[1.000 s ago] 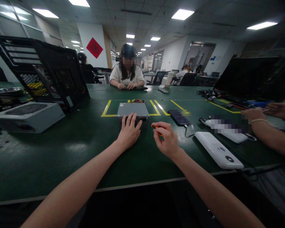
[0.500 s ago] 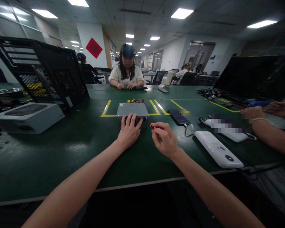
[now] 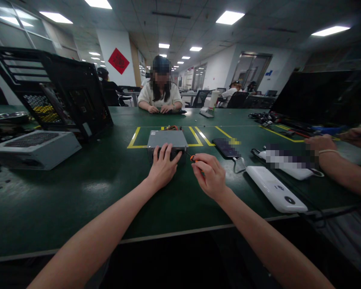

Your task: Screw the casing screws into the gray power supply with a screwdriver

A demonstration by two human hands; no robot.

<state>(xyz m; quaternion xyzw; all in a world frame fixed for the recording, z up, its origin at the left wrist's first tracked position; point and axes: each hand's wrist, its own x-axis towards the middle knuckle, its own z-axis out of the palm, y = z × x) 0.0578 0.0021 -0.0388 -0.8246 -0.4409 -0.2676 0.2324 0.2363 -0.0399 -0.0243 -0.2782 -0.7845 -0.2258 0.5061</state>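
Observation:
A grey metal computer power supply (image 3: 167,138) sits on the green table in front of me, its cables bunched at the far side. My left hand (image 3: 164,166) holds it, fingers spread over its near face and fingertips on the top edge. In my right hand (image 3: 209,174) an orange-and-black screwdriver (image 3: 193,159) is pinched between thumb and fingers. Its thin dark shaft points toward the power supply's near right corner. Whether the tip sits in a screw is too small to tell.
On the left stand a black computer case (image 3: 75,94) and another power supply (image 3: 37,146). Right of my hands lie a phone (image 3: 227,148) and white power banks (image 3: 275,188). A co-worker's hand (image 3: 321,144) works at the far right; another person sits opposite.
My right hand and the screwdriver have shifted very slightly, with the fingers turned a little. The left hand and the power supply stay in place.

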